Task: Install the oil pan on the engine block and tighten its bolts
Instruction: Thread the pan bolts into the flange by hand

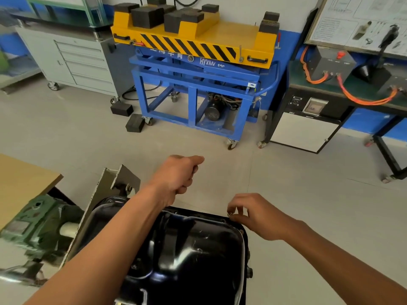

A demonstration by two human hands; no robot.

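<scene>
A glossy black oil pan (193, 245) lies on top of the engine at the bottom centre, its flange edge facing away from me. My right hand (253, 214) is at the pan's far right corner, fingertips pinching a small metal bolt (231, 214) at the flange. My left hand (178, 175) hovers above the far edge of the pan as a fist with curled fingers; what it holds, if anything, is hidden. The left forearm crosses over the pan. A grey metal engine stand bracket (119, 181) rises at the pan's left.
A green machine (41, 225) sits low at the left beside a tan tabletop (22, 181). Across the grey floor stand a blue and yellow lift cart (193, 69), a grey drawer cabinet (72, 60), two black blocks (127, 115) and a bench with orange cables (343, 84).
</scene>
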